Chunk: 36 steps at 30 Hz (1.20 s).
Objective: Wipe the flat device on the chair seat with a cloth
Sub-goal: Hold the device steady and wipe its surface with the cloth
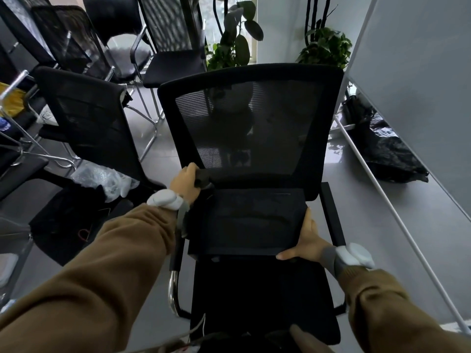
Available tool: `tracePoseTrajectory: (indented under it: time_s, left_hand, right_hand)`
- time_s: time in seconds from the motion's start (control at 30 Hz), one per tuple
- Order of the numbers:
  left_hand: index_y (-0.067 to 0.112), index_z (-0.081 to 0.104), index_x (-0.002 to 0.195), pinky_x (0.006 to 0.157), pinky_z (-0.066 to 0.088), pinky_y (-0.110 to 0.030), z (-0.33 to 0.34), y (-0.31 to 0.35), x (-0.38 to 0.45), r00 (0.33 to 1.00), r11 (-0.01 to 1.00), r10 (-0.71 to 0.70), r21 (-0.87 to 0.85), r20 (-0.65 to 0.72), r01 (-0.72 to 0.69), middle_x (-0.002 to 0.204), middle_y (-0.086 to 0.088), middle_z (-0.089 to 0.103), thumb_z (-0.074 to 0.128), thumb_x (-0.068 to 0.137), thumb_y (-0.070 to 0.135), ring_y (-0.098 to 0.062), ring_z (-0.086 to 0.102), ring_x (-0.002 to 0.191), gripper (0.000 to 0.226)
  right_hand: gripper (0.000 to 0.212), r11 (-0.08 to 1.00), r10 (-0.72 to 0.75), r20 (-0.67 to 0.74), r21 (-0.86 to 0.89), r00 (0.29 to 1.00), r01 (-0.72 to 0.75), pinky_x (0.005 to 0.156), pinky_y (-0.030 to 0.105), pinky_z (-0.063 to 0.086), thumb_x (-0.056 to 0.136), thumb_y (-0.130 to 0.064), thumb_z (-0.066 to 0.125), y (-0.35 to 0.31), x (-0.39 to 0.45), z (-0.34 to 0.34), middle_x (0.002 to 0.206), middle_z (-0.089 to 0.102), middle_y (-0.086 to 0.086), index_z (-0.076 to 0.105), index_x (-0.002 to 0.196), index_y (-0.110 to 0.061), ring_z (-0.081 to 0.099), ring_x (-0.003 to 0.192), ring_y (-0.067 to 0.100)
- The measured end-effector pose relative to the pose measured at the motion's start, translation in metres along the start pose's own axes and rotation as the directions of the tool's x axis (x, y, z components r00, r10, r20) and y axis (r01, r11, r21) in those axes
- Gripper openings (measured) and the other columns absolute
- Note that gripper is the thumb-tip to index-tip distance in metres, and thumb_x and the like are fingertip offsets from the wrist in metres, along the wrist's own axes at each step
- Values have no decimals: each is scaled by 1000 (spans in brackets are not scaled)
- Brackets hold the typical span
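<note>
Brown sleeves fill the bottom corners, each wrist strapped with a pale grey band. At about 4 o'clock the right hand (305, 244) lies spread against the near right corner of the flat device (252, 221), thumb running up its right edge and fingers along the near edge, steadying it rather than closing round it. At about 9 o'clock the left hand (187, 186) is closed on a small dark cloth (202, 178), bunched at the device's far left corner. The dark slab sits on the chair seat (265, 296), up against the mesh backrest (252, 128), and appears propped, its near edge lifted off the cushion. Its long axis runs from 9 to 3 o'clock, broad face turned up toward the camera, short sides pointing at the armrests. The risk I see: a hard swipe from the left could push the tilted slab toward 3 o'clock out from under the flat palm, or the near edge could slide off toward 6 o'clock
</note>
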State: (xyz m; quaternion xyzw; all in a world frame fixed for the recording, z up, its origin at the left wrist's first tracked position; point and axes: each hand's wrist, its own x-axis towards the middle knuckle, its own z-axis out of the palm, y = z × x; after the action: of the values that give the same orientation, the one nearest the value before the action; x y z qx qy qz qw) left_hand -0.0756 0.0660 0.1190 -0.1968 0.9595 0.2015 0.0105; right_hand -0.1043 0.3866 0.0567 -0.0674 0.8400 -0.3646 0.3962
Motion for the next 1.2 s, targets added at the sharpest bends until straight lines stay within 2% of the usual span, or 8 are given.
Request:
tracePoseTrajectory:
  time_s: [0.1,0.2,0.37,0.43,0.67,0.77,0.9,1.2]
  left_hand:
    - [6,53,109,90,46,-42,-13,6,14,995,999,-11,44,96,7,116,-21,50,61,77,7,-39,54,100,33]
    - [8,58,105,82,47,-36,-16,18,24,976,992,-59,121,212,34,111,-18,61,62,77,11,-35,59,99,29]
    - [5,37,112,64,44,-39,-1,31,24,961,974,-94,226,259,35,101,-23,60,59,81,13,-32,54,72,39]
    - [6,35,117,63,42,-37,3,32,23,964,966,-71,260,255,2,102,-23,60,57,83,14,-34,55,73,41]
    - [8,47,112,76,48,-39,14,19,11,959,978,4,200,283,-63,110,-20,57,60,82,22,-38,58,96,36]
    - [13,53,120,91,47,-39,19,9,3,967,995,25,90,253,-50,116,-19,57,61,81,27,-36,57,104,43]
    - [29,49,130,97,42,-42,23,-2,-5,985,998,-11,67,174,-1,119,-18,57,58,84,27,-39,50,112,47]
    - [25,51,130,101,42,-40,23,-6,-9,989,1000,-10,4,149,9,118,-20,45,54,86,11,-39,51,105,46]
  right_hand:
    - [160,1000,-11,-7,2,1000,11,118,46,20,46,-28,93,1,1,0,155,-5,8,-37,138,-21,6,145,29]
    - [161,1000,-17,0,10,1000,17,117,44,18,46,-28,93,3,2,0,155,-7,8,-39,137,-20,5,145,28]
    - [161,999,-37,-22,11,999,37,117,46,21,41,-30,94,1,3,1,155,-3,8,-33,141,-21,8,144,28]
    - [162,999,-35,-25,9,999,35,117,46,22,40,-31,94,1,4,0,155,-3,7,-33,141,-22,8,144,28]
    - [163,999,-36,-30,19,999,37,116,43,19,41,-32,94,4,7,2,156,-7,5,-35,140,-22,5,145,26]
    - [163,999,-41,-41,22,998,42,115,43,21,40,-32,94,3,6,1,156,-3,6,-33,141,-22,8,145,27]
    - [162,998,-51,-50,25,997,52,116,43,22,40,-29,94,2,6,1,156,-1,7,-31,143,-20,10,144,27]
    - [160,998,-62,-57,15,996,63,116,47,23,40,-29,95,1,2,2,155,3,10,-26,144,-19,13,143,28]
